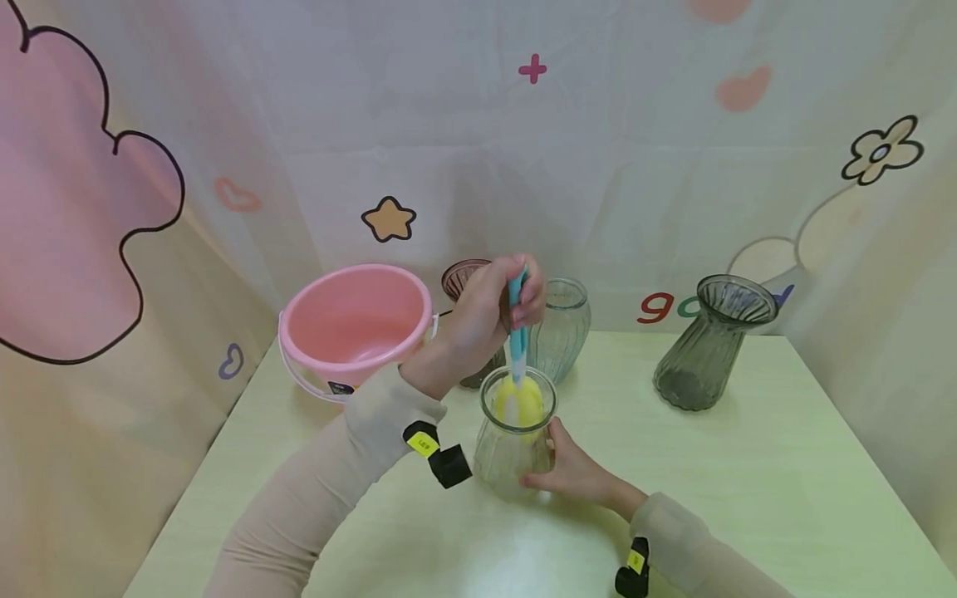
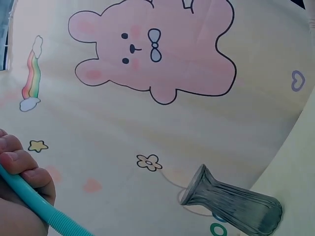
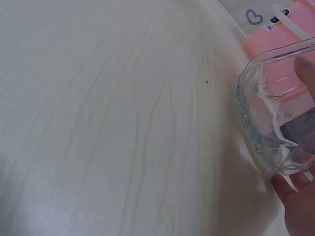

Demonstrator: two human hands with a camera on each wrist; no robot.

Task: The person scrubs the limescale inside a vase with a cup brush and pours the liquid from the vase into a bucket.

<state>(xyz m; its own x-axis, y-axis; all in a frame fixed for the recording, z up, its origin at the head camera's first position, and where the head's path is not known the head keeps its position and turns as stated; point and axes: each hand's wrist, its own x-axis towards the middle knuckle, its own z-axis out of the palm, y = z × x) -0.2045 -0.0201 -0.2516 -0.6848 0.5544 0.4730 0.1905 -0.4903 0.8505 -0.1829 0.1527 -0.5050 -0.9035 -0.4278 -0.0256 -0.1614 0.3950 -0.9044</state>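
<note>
My left hand (image 1: pixel 486 311) grips the teal handle of a bottle brush (image 1: pixel 518 332), which points down. Its yellow sponge head (image 1: pixel 519 404) is inside a clear ribbed glass vase (image 1: pixel 497 457), below the rim. In the left wrist view, curled fingers (image 2: pixel 27 169) wrap the teal handle (image 2: pixel 61 221). My right hand (image 1: pixel 579 473) holds the vase low on its right side, thumb and fingers around the glass. The right wrist view shows the faceted lower part of this vase (image 3: pixel 251 110) with fingertips against it; the brush does not show clearly there.
A pink bucket (image 1: pixel 351 361) with a white handle stands at the back left. Behind my left hand are a brownish glass vase (image 1: pixel 467 274) and a pale blue-green one (image 1: pixel 564 332). A grey fluted vase (image 1: pixel 703 357) stands back right. A printed curtain (image 1: pixel 598 208) borders the table (image 1: pixel 748 482).
</note>
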